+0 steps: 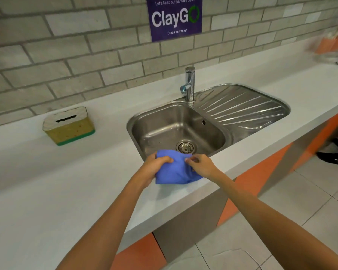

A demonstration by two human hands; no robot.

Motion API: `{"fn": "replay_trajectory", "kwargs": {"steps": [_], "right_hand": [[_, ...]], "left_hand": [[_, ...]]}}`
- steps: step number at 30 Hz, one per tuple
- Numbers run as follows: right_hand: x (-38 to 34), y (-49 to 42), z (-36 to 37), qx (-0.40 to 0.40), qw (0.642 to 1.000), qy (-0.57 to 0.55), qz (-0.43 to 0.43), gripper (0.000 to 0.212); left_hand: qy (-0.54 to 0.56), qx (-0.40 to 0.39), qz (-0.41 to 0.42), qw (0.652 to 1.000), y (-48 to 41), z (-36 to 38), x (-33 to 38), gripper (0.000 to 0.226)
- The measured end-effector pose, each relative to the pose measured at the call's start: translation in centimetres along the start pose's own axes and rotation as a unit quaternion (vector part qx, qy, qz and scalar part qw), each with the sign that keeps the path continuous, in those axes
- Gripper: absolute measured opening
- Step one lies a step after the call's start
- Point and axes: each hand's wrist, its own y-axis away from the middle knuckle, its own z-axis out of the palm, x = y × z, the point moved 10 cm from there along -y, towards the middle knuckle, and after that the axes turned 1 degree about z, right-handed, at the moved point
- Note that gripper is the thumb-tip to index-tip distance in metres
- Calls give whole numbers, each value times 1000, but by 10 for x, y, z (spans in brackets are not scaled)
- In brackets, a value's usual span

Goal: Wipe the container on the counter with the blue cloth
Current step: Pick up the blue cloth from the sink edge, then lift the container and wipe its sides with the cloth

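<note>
The blue cloth [176, 170] is bunched up at the front rim of the sink, held in both hands. My left hand [155, 165] grips its left side with the fingers curled over the top. My right hand [200, 165] pinches its right side. The container [69, 126], a rectangular box with a clear slotted lid, yellowish sides and a green base, stands on the grey counter [47, 182] well to the left, near the wall. Neither hand touches it.
A steel sink [219, 121] with a drain, a drainboard on the right and a chrome tap [189, 84] lies just behind the cloth. A purple poster hangs on the brick wall. Blurred orange and white items [332, 47] sit at the far right of the counter.
</note>
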Motion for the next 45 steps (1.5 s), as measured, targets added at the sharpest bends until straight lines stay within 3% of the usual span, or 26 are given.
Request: {"fn": "replay_trajectory", "kwargs": {"steps": [3,7,10,13,20,25,26,28,30,33,38,42,45], "right_hand": [[-18,-2,29,-51,967,-242,57,37],[-51,-7,78,-153,857,-477,118,57],[-86,-12,108,-237,784,-559,130,69],[-121,-18,133,-282,761,-574,108,64],[-200,-44,180,-314,793,-519,53,40],[-245,-56,233,-345,809,-471,64,22],[-256,-57,245,-355,813,-457,63,22],[-266,-60,253,-367,819,-437,54,21],[-277,-61,271,-386,829,-402,51,23],[-292,-65,298,-399,852,-337,28,26],[-311,-104,300,-263,943,-178,-95,31],[-304,-143,284,-184,961,-185,-96,11],[-285,-178,273,-131,971,-181,-81,30]], "left_hand": [[21,11,28,999,0,-8,31,33],[-4,27,51,998,-7,-33,57,38],[-25,65,69,995,-13,-69,65,38],[-47,123,75,988,-18,-117,65,36],[-95,258,97,957,-20,-227,76,23],[-29,327,64,942,-17,-302,56,41],[24,300,49,952,-20,-313,45,47],[167,167,25,971,-29,-301,26,47],[297,85,16,951,-30,-299,12,43],[405,44,22,913,-43,-309,-6,48],[467,57,5,883,-64,-322,-26,43],[444,108,-42,888,-68,-356,-52,35],[440,159,-37,883,-73,-394,-58,21]]}}
